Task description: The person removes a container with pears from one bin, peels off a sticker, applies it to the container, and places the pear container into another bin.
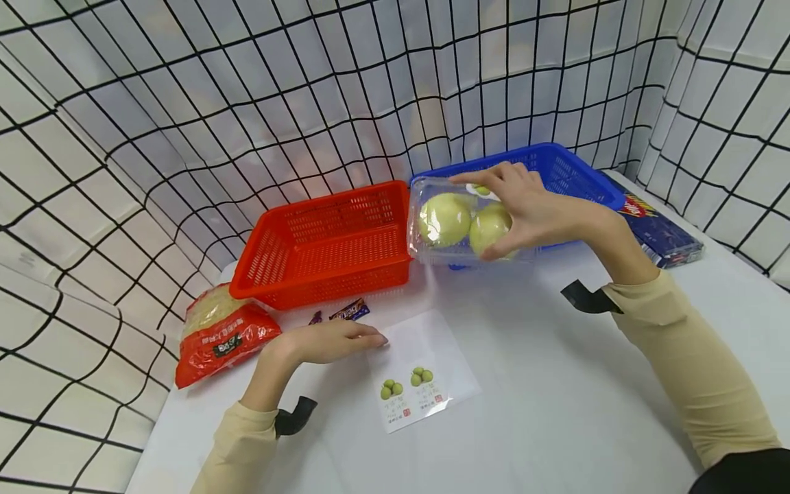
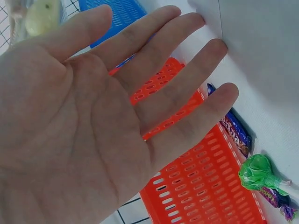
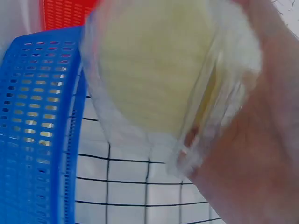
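Note:
My right hand (image 1: 533,209) grips a clear plastic box (image 1: 435,256) of pale green round fruit (image 1: 446,219), thumb on the near side and fingers over the top. The box is held up in front of the blue basket (image 1: 558,161), beside the red basket's right end. In the right wrist view the fruit (image 3: 154,65) looks blurred behind the plastic. My left hand (image 1: 330,342) has its fingers extended and holds nothing. Its fingertips are at the left edge of a clear flat bag (image 1: 426,343) printed with green fruit, lying on the white table.
The red basket (image 1: 327,278) stands behind the left hand. By its front lie a candy bar (image 2: 237,133), a green-wrapped lollipop (image 2: 256,172) and a purple-wrapped sweet (image 2: 275,198). A red packet (image 1: 231,343) sits at left, a dark blue box (image 1: 660,230) at right. Black wire mesh (image 1: 352,96) rises behind.

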Action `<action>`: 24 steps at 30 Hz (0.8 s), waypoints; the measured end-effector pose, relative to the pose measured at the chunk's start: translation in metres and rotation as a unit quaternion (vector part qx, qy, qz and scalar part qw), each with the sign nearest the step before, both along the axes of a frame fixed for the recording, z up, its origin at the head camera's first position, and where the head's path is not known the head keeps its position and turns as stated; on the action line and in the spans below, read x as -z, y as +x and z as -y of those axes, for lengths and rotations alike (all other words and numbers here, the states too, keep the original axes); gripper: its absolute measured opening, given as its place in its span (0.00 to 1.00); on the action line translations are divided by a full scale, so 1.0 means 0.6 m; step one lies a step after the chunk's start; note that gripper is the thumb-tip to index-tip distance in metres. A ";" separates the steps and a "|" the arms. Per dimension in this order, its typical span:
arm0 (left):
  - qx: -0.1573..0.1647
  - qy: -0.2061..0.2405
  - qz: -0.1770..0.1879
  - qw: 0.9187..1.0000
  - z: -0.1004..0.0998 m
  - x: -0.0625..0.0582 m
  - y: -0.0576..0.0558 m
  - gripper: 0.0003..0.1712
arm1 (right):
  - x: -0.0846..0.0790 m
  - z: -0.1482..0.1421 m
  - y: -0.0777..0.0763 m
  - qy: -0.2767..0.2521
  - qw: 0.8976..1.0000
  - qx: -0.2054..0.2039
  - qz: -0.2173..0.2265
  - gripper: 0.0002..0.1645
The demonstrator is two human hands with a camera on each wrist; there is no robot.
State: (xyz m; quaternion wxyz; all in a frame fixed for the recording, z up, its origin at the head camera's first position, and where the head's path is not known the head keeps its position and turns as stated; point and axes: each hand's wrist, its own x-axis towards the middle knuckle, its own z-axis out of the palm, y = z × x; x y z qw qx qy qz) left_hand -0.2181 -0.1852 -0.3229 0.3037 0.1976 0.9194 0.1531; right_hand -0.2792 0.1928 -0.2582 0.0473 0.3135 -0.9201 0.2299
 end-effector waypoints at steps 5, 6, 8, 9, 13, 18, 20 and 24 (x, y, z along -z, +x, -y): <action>0.005 0.001 0.000 1.000 0.008 0.000 0.006 0.27 | 0.005 -0.002 -0.024 -0.063 0.995 0.066 -0.042 0.69; 0.006 0.001 0.000 1.000 0.009 0.000 0.007 0.27 | 0.006 -0.002 -0.028 -0.074 0.993 0.083 -0.042 0.69; 0.009 0.001 0.000 1.000 0.010 0.001 0.009 0.26 | 0.010 -0.004 -0.035 -0.095 0.988 0.120 -0.037 0.70; 0.009 0.001 0.000 1.000 0.010 0.002 0.009 0.26 | 0.011 -0.005 -0.038 -0.103 0.984 0.141 -0.034 0.70; 0.014 -0.002 0.001 1.000 0.004 0.003 0.006 0.27 | 0.018 -0.016 -0.050 -0.137 0.961 0.239 -0.010 0.71; 0.038 -0.008 0.000 0.999 -0.008 -0.004 -0.001 0.28 | 0.033 -0.045 -0.076 -0.155 0.926 0.343 0.000 0.69; 0.042 -0.010 -0.001 0.999 -0.009 -0.007 -0.002 0.28 | 0.038 -0.055 -0.093 -0.148 0.919 0.366 0.002 0.68; 0.039 -0.015 0.008 0.999 -0.001 -0.008 0.004 0.29 | 0.055 -0.064 -0.128 -0.089 0.917 0.387 0.037 0.70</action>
